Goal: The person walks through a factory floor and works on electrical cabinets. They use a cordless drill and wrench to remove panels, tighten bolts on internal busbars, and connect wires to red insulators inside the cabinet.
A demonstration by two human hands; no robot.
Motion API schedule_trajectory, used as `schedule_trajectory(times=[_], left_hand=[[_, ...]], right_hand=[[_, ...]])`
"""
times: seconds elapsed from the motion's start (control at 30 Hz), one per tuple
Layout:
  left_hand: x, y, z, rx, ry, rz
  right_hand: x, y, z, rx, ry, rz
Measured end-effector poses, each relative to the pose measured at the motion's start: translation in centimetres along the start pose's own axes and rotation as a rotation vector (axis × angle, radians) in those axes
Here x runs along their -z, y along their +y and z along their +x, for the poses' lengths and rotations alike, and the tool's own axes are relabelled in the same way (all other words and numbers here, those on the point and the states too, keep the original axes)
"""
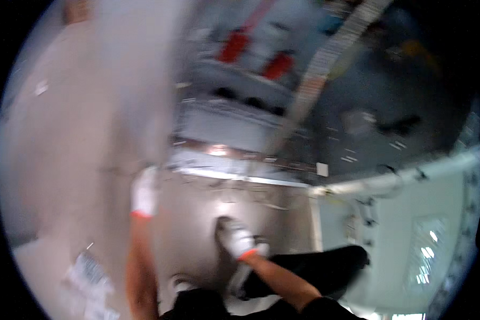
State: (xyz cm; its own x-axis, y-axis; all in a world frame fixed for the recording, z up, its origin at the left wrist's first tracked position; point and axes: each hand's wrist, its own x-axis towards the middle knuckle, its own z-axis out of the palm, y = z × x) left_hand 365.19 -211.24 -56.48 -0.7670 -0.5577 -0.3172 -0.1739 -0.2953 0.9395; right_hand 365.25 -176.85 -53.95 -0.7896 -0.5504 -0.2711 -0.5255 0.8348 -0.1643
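Below the grey machine [234, 122], both gloved hands hover over the floor [197, 213], left hand [144, 193] nearest its metal edge strip [234, 178], right hand [236, 238] lower; grips too blurred to tell, so steady up before touching.

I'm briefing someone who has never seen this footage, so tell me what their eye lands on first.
Two white-gloved hands stand out: the left hand stretched forward at centre-left, the right hand lower, near the middle, over a pale floor. Above them, two red parts glow on a grey machine at top centre. Motion blur hides whether either hand holds anything.
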Motion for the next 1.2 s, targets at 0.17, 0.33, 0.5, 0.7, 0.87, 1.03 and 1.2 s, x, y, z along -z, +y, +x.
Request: schedule_trajectory(times=[0.17,0.33,0.5,0.7,0.87,1.03,1.2], left_hand=[[0.3,3.2,-1.2,-0.307,0.381,0.513],[0.0,0.4,0.1,-0.604,0.705,0.960],[-0.4,0.2,0.4,-0.324,0.413,0.453],[0.1,2.9,-0.1,0.348,0.132,-0.458],[0.2,1.9,0.4,0.211,0.164,-0.291],[-1.7,2.4,-0.4,-0.493,0.527,0.597],[0.7,0.0,1.0,-0.260,0.391,0.354]], right_hand=[[1.6,-1.5,1.0,0.120,0.128,0.264],[0.2,-1.8,0.5,0.068,0.182,0.194],[-0.1,-2.0,0.1,0.023,0.087,0.238],[0.1,-2.1,0.3,-0.005,0.036,0.211],[-0.6,-1.7,0.1,0.029,0.152,0.181],[-1.5,-1.3,0.2,0.019,0.135,0.144],[-0.1,-1.9,0.5,0.012,0.078,0.224]])
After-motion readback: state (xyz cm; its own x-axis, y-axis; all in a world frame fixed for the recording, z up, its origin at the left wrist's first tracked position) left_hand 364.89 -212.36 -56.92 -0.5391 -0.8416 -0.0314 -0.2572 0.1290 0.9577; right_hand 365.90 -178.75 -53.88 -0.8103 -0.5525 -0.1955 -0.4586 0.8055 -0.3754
